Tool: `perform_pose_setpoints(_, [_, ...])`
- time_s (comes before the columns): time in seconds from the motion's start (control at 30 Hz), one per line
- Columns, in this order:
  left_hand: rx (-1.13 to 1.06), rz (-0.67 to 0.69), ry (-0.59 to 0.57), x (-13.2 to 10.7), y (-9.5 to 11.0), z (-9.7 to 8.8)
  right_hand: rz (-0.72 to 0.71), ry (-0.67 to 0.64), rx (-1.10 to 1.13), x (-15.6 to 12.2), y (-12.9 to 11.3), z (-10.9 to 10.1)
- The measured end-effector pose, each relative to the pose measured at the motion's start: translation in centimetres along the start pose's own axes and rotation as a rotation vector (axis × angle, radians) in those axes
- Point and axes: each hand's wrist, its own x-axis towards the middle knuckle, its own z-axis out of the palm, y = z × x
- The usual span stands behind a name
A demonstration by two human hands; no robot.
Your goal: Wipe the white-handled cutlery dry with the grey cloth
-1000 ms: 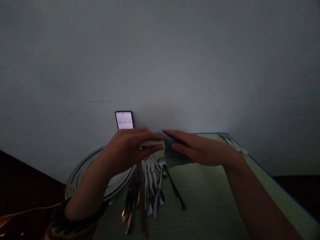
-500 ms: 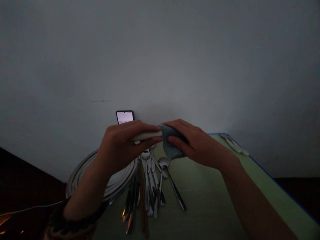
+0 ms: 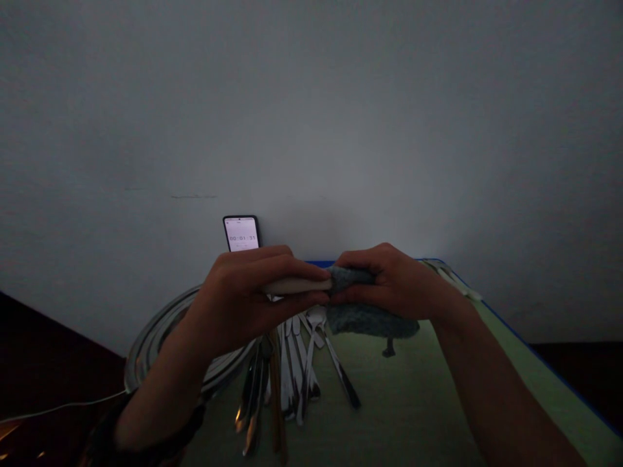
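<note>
The left hand (image 3: 253,292) is closed around the pale handle of a utensil (image 3: 296,285), holding it level above the table (image 3: 428,402). The right hand (image 3: 394,285) is clamped on a cloth (image 3: 370,318) wrapped over the utensil's far end, probably for wiping. Loose cutlery (image 3: 292,370) lies below, beside a metal plate (image 3: 160,331); a phone (image 3: 242,233) leans on the far wall.

**Bare Forearms, a Dark Band at the Left Wrist**

Two bare hands and forearms are seen in dim light. The left hand (image 3: 243,295) is uncovered, and no ring can be made out on its fingers. Further down the left forearm, a dark band or bunched cuff (image 3: 146,434) is worn; its pattern is lost in shadow. The right hand (image 3: 394,285) and its forearm are left wholly bare, with no sleeve, watch or bracelet to be seen as far as the frame's edge.
</note>
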Motion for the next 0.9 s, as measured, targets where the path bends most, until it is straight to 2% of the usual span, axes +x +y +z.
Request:
perform_pose_setpoints(0.17, [0.002,0.030,-0.014,-0.1,-0.2,-0.4,-0.014,-0.047,0.124,-0.1,0.1,-0.3])
perform_pose_setpoints(0.33, [0.092,0.074,-0.011,-0.4,0.1,-1.1,0.032,-0.091,0.233,-1.3,0.4,-1.6])
perform_pose_setpoints(0.47, [0.112,0.049,0.023,-0.5,0.7,-1.1,0.043,-0.027,0.191,-1.9,0.3,-2.1])
perform_pose_setpoints(0.53, [0.135,0.036,0.086,-0.4,1.0,-0.7,0.024,0.106,0.175,-1.5,0.2,-1.7])
perform_pose_setpoints(0.6, [0.158,0.012,0.191,-0.2,1.2,-0.1,0.018,0.294,0.199,-0.7,0.0,-0.8])
perform_pose_setpoints(0.73, [0.127,-0.089,0.389,0.3,1.8,1.8,0.088,0.665,0.407,0.9,-0.2,1.1])
perform_pose_setpoints(0.83, [0.052,-0.161,0.400,0.5,2.0,3.7,0.171,0.952,0.634,1.9,0.2,2.6])
perform_pose_setpoints(0.9, [0.003,-0.153,0.370,0.4,1.9,5.1,0.225,1.078,0.798,2.4,0.6,3.5])
